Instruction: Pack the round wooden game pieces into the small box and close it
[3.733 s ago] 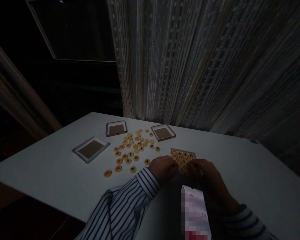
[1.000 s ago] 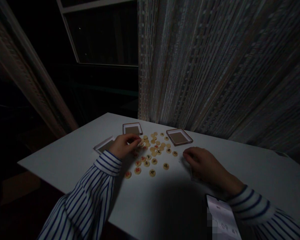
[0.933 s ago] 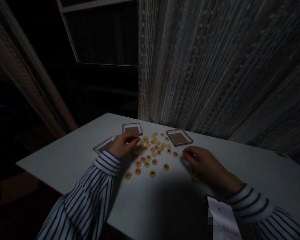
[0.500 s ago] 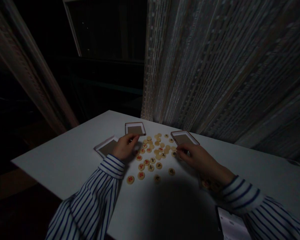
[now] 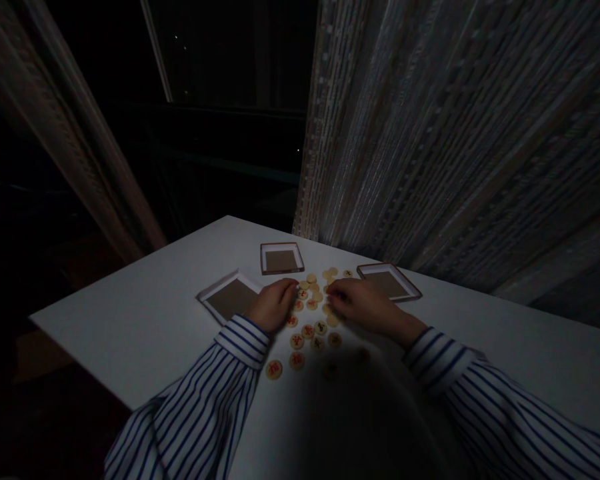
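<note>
Round wooden Chinese chess pieces (image 5: 307,331) with red or black characters lie scattered on the white table, several blank side up. At their left edge, my left hand (image 5: 274,304) rests low with fingers curled together, its fingertips beside a red-marked piece (image 5: 303,293). My right hand (image 5: 363,303) reaches in over the right side of the group, fingers bent in a pinch close to a blank piece (image 5: 327,289). Whatever is between the fingers of either hand is hidden in the dim light. Pieces under the right hand are covered.
Three shallow box parts with brown bottoms stand around the pieces: a left tray (image 5: 233,298), a back tray (image 5: 282,259) and a right tray (image 5: 390,281). A beaded curtain (image 5: 405,133) hangs behind the white table (image 5: 145,293). My shadow darkens the near tabletop.
My right hand has moved left, further over the pieces, and now hides some of them. My left hand has come closer to the pieces. The phone at the lower right is out of sight.
</note>
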### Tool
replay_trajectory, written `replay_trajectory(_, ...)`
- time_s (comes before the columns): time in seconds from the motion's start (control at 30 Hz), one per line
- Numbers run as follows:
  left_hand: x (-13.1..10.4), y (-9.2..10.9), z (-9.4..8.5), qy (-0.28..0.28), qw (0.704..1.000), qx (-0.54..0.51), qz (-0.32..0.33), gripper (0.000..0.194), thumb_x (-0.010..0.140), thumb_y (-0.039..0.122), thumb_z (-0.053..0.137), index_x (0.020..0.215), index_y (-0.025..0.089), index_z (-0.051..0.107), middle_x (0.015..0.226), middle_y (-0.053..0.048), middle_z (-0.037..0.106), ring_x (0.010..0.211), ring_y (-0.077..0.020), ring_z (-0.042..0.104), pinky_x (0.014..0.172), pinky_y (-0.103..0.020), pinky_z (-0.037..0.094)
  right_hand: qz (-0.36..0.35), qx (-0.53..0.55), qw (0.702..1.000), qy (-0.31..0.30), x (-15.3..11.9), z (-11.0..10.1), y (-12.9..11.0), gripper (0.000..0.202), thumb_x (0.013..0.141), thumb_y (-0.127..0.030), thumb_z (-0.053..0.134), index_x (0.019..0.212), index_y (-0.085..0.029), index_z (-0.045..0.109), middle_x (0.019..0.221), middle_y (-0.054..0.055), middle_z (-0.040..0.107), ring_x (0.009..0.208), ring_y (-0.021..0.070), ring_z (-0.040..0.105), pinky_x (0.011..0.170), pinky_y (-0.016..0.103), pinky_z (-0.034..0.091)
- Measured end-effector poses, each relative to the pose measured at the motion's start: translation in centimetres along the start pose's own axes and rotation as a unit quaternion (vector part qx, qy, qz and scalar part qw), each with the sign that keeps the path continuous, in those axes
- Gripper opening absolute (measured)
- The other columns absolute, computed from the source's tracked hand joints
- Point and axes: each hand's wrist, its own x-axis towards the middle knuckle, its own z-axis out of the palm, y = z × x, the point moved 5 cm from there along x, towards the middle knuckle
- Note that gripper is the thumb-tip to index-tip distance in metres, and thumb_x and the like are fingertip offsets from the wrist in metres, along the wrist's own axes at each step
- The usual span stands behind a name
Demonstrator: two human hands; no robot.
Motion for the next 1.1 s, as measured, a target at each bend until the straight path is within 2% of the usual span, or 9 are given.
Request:
replay_trajectory(0.23, 0.1, -0.4, 0.4, -0.011, 1.000, -0.005, -0.019, 0.037, 0.088, 0.033, 0.030, 0.106, 0.014, 0.057, 0.101, -0.010, 0.065, 0.095, -0.0207, 0.060, 0.084, -0.032, 0.045, -0.028, -0.047, 0.998, -0.003, 2.2, 1.3, -1.5, 0.026, 0.084, -0.027, 0.040, 0.095, -0.017, 0.062, 0.091, 0.008, 0.066, 0.083, 0.0185, 0.059, 0.069, 0.026, 0.037)
replay_trajectory(0.5, 0.3, -0.8, 0.9, -0.024, 0.999, -0.020, -0.014, 0.035, 0.088, 0.032, 0.029, 0.106, 0.017, 0.056, 0.095, -0.009, 0.066, 0.088, -0.0199, 0.061, 0.078, -0.031, 0.045, 0.012, -0.058, 0.998, -0.036, 4.0, 3.0, -1.6, 0.026, 0.084, -0.030, 0.042, 0.097, -0.018, 0.061, 0.094, 0.008, 0.066, 0.088, 0.0195, 0.059, 0.070, 0.026, 0.037)
replay_trajectory(0.7, 0.3, -1.1, 1.3, -0.028, 0.999, -0.035, -0.008, 0.034, 0.088, 0.031, 0.029, 0.106, 0.018, 0.055, 0.091, -0.008, 0.066, 0.084, -0.0196, 0.061, 0.075, -0.031, 0.045, 0.003, -0.059, 0.997, -0.041, 4.5, 3.6, -1.7, 0.029, 0.084, -0.036, 0.041, 0.098, -0.019, 0.061, 0.093, 0.009, 0.067, 0.088, 0.0216, 0.060, 0.069, 0.028, 0.039)
replay_trajectory(1.1, 0.2, -0.5, 1.2, -0.035, 0.998, -0.047, -0.018, 0.032, 0.088, 0.028, 0.030, 0.105, 0.018, 0.055, 0.084, -0.005, 0.067, 0.078, -0.0175, 0.062, 0.071, -0.029, 0.046, 0.011, -0.078, 0.996, -0.048, 4.7, 3.8, -1.9, 0.027, 0.082, -0.032, 0.044, 0.097, -0.017, 0.062, 0.091, 0.011, 0.067, 0.087, 0.0231, 0.060, 0.067, 0.029, 0.039)
